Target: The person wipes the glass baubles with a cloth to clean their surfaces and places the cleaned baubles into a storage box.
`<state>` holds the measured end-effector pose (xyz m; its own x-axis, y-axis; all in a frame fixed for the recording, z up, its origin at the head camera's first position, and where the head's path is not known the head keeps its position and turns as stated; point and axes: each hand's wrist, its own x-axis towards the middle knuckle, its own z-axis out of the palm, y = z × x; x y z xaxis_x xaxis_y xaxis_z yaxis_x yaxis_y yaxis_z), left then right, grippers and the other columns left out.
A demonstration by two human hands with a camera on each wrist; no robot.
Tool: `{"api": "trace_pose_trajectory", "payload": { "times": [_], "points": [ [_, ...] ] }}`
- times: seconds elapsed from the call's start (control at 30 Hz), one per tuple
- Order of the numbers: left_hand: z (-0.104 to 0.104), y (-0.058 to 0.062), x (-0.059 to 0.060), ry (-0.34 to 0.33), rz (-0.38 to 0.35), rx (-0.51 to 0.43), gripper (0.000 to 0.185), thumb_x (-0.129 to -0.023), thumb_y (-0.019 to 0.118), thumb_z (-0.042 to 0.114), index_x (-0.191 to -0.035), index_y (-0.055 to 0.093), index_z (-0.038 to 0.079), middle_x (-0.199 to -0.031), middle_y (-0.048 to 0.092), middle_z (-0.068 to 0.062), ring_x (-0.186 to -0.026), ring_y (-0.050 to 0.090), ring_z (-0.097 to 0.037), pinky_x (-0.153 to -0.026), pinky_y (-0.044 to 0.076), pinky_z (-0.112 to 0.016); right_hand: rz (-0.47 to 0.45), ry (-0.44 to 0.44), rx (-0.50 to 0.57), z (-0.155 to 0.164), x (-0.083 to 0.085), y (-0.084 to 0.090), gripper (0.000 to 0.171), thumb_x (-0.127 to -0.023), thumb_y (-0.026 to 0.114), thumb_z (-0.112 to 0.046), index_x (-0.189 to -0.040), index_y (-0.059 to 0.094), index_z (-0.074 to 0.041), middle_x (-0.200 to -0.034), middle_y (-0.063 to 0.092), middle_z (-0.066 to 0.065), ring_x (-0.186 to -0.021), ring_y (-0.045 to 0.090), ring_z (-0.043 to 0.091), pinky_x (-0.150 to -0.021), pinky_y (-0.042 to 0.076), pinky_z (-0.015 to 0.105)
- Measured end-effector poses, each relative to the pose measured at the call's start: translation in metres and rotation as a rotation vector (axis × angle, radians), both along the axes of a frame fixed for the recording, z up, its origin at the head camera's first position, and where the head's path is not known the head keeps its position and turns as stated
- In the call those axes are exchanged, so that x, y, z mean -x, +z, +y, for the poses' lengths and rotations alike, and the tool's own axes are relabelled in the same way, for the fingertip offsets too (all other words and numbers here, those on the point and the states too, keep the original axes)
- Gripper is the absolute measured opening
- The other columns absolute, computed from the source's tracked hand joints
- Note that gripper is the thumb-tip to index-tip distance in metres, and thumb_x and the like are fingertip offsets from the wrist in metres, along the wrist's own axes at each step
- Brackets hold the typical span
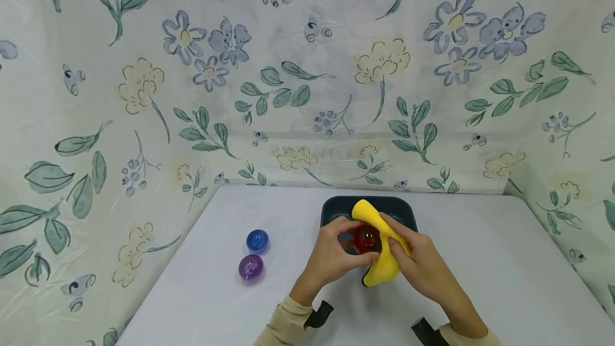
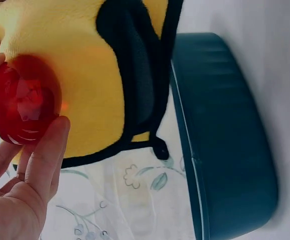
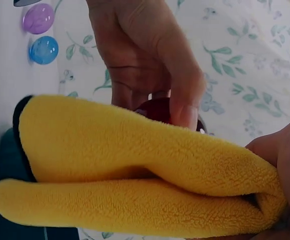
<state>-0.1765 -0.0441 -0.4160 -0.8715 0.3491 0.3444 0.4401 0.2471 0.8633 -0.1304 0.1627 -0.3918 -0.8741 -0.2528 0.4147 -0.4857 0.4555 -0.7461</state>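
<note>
My left hand [image 1: 331, 258] pinches the red ball [image 1: 367, 239] above the dark tray [image 1: 336, 208] near the tabletop's back edge; my right hand [image 1: 418, 260] grips the yellow cloth [image 1: 379, 271]. Hard rubbing could pop the ball loose, I judge.

- The head view looks forward and down from above the person's arms onto a white table [image 1: 480, 282], with a flowered curtain [image 1: 307, 68] behind it; both hands sit low in the middle, fairly far off.
- The left wrist view sits very near, looking past the left hand [image 2: 14, 200] at a red ball [image 2: 22, 102], a yellow cloth [image 2: 84, 75] and a dark tray [image 2: 225, 140].
- The right wrist view is just as near, looking across the cloth [image 3: 134, 170] toward the left hand [image 3: 139, 60].
- All three views share the ball, cloth and tray; the head and right wrist views also share a blue ball [image 1: 257, 240] and a purple ball [image 1: 251, 267].
</note>
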Motion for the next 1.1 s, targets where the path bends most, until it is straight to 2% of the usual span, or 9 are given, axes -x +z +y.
{"api": "trace_pose_trajectory", "payload": {
  "times": [0.1, 0.23, 0.4, 0.6, 0.83, 1.1],
  "points": [
    [-0.0004, 0.0013, -0.0015, 0.004, 0.005, -0.005, 0.05, -0.081, 0.089, 0.028, -0.126, 0.072, 0.012, -0.106, 0.067, -0.001, -0.102, 0.066, -0.016, -0.083, 0.065, -0.029, -0.041, 0.017, 0.024, 0.0015, 0.0024, -0.0023, 0.046, -0.106, 0.053, -0.004, -0.152, 0.049, -0.002, -0.135, 0.067, 0.024, -0.079, 0.063, 0.005, -0.075, 0.061, 0.018],
    [-0.0018, 0.0019, -0.0017, -0.003, 0.022, -0.012, 0.051, -0.081, 0.089, 0.027, -0.126, 0.072, 0.011, -0.106, 0.067, -0.002, -0.102, 0.067, -0.016, -0.082, 0.065, -0.028, -0.1, 0.03, 0.057, 0.003, 0.0044, -0.0035, 0.046, -0.107, 0.052, -0.007, -0.152, 0.048, -0.001, -0.137, 0.065, 0.025, -0.084, 0.066, 0.007, -0.08, 0.062, 0.019],
    [-0.004, 0.0024, 0.0008, -0.01, 0.053, -0.048, 0.048, -0.082, 0.088, 0.026, -0.125, 0.072, 0.012, -0.11, 0.069, -0.005, -0.102, 0.068, -0.016, -0.08, 0.065, -0.028, -0.151, 0.058, 0.089, 0.0036, 0.0066, -0.0041, 0.046, -0.108, 0.051, -0.01, -0.152, 0.047, 0.0, -0.135, 0.065, 0.025, -0.083, 0.066, 0.009, -0.079, 0.06, 0.018],
    [-0.0048, 0.0017, 0.0013, 0.041, 0.072, -0.085, 0.047, -0.083, 0.088, 0.03, -0.125, 0.073, 0.016, -0.112, 0.07, -0.004, -0.1, 0.067, -0.013, -0.077, 0.064, -0.025, -0.195, 0.089, 0.126, 0.0026, 0.0051, -0.0025, 0.047, -0.109, 0.049, -0.01, -0.153, 0.044, 0.005, -0.125, 0.067, 0.025, -0.078, 0.065, 0.01, -0.076, 0.061, 0.02],
    [-0.0025, -0.0006, 0.0006, 0.07, 0.062, -0.127, 0.048, -0.083, 0.088, 0.035, -0.125, 0.074, 0.018, -0.11, 0.07, -0.002, -0.101, 0.066, -0.013, -0.079, 0.064, -0.026, -0.227, 0.07, 0.137, 0.0004, 0.002, -0.0003, 0.05, -0.108, 0.05, -0.01, -0.153, 0.041, 0.007, -0.116, 0.068, 0.022, -0.076, 0.064, 0.01, -0.075, 0.061, 0.019],
    [-0.0005, -0.0014, 0.0031, 0.168, 0.054, -0.158, 0.047, -0.083, 0.088, 0.031, -0.126, 0.073, 0.018, -0.108, 0.07, 0.0, -0.102, 0.069, -0.016, -0.083, 0.064, -0.026, -0.26, 0.047, 0.094, -0.0025, -0.0002, 0.0016, 0.052, -0.107, 0.052, -0.013, -0.156, 0.04, 0.003, -0.113, 0.069, 0.018, -0.076, 0.062, 0.012, -0.075, 0.06, 0.02]
  ]
}}
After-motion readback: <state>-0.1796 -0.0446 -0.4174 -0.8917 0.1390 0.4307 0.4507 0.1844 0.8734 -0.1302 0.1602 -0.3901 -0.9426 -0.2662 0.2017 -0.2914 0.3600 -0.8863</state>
